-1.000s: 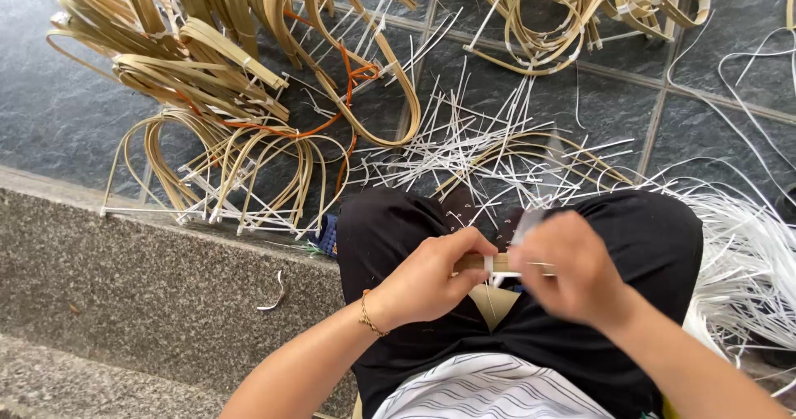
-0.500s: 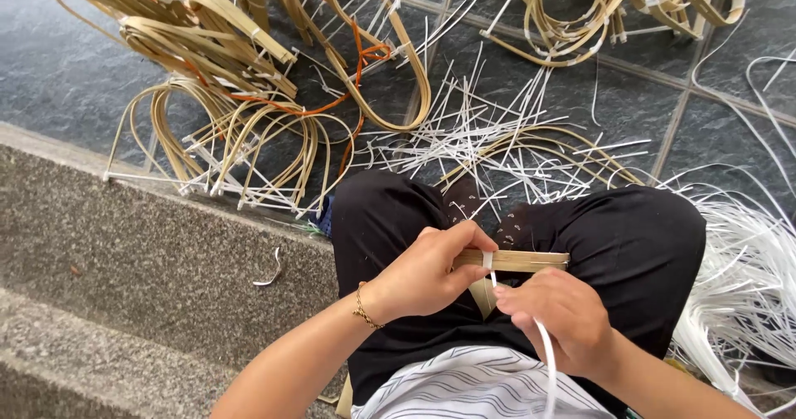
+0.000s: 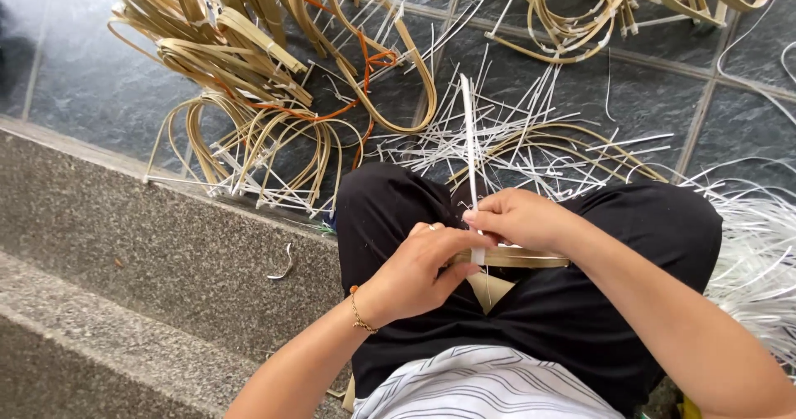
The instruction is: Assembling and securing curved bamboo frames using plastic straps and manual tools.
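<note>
Matt tan bamboo strip (image 3: 514,258), smooth white plastic band (image 3: 469,137), glossy dark stone tiles (image 3: 91,96).

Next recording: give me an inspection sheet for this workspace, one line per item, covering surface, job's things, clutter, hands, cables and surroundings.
Surface: dark stone floor tiles beyond a grey granite step.
Job's things: a flat tan strip lies across the lap; a white strip stands up from it.
Clutter: bundles of tan bent strips, cut white strips and an orange cord lie scattered on the floor.
Hands: left hand grips the tan strip; right hand pinches the white strip.
Cables: nothing seen.
Surroundings: a heap of long white strips lies at the right; no other person in view.
</note>
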